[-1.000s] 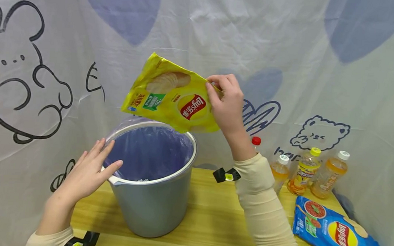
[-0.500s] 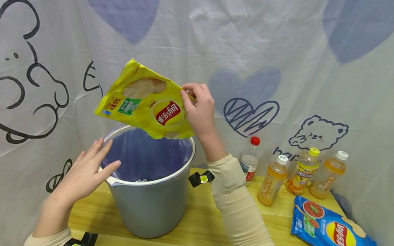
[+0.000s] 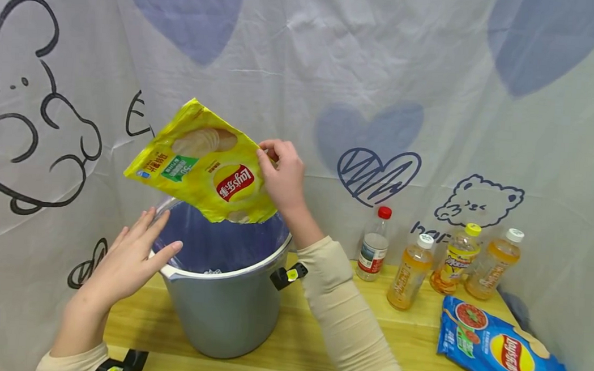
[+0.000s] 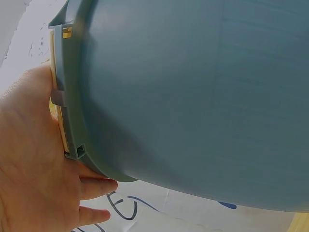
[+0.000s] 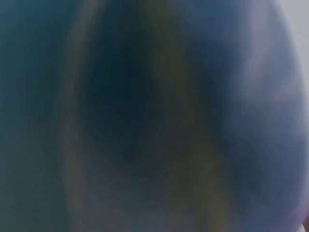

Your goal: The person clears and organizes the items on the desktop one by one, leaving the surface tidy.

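My right hand (image 3: 283, 176) pinches the right edge of a yellow Lay's chip bag (image 3: 203, 165). The bag hangs tilted over the mouth of a grey trash can (image 3: 222, 317), covering part of its far rim. A translucent purple liner (image 3: 206, 245) lines the can, with a little pale crumpled stuff low inside. At the left rim rests my left hand (image 3: 126, 260), fingers straight and thumb apart. In the left wrist view the left hand (image 4: 38, 159) lies against the can's rim and handle (image 4: 60, 96). The right wrist view is dark and blurred.
On the wooden table (image 3: 319, 329), right of the can, stand a red-capped bottle (image 3: 374, 247) and several bottles of orange drink (image 3: 410, 275). A blue Lay's bag (image 3: 506, 351) lies at the front right. A patterned white curtain (image 3: 305, 50) encloses the table.
My right hand has carried the yellow chip bag left and slightly down, over the can. The red-capped bottle, earlier mostly behind the right arm, now shows. The left hand stays at the rim.
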`<state>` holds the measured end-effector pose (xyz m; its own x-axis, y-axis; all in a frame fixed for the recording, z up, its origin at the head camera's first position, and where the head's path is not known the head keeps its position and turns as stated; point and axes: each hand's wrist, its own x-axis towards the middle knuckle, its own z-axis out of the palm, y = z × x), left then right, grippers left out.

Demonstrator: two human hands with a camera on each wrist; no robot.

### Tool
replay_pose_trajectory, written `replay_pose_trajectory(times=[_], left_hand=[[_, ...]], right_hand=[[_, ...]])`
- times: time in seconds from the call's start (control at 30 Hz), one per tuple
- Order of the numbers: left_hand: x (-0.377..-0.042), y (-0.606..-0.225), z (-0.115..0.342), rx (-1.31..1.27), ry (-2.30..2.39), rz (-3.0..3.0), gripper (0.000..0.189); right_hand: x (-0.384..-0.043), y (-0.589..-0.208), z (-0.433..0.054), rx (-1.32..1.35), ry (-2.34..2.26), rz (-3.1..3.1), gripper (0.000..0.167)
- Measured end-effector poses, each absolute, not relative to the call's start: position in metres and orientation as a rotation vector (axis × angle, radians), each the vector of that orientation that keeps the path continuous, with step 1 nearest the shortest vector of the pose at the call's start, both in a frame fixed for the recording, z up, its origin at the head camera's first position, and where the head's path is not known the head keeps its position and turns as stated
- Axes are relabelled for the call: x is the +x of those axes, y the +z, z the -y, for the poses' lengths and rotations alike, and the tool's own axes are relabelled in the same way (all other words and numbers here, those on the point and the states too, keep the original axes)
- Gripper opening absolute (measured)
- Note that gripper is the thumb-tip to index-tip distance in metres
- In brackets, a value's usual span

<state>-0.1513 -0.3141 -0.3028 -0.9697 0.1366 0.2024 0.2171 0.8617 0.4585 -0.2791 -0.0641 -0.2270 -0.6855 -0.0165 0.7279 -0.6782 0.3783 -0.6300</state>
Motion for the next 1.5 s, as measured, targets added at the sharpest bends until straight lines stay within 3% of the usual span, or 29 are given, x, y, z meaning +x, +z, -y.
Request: replay_pose_trajectory(times=[0.63,1.07,1.5], left_hand=[[-0.151,-0.303,0.312,-0.269,-0.762,2.854,0.079],[-0.151,-0.306,0.313,-0.268,-0.760,2.844,0.079],[-0.152,-0.305,0.313,-0.279,-0.754,2.846,0.079]], right_hand=[[-0.285,-0.253,0.070,0.572,1.365,2.314,0.013],[-0.280,-0.249,0.071,0.628,1.154,2.603,0.018],[-0.280,-0.254,0.074,0.541,1.294,2.597,0.013]])
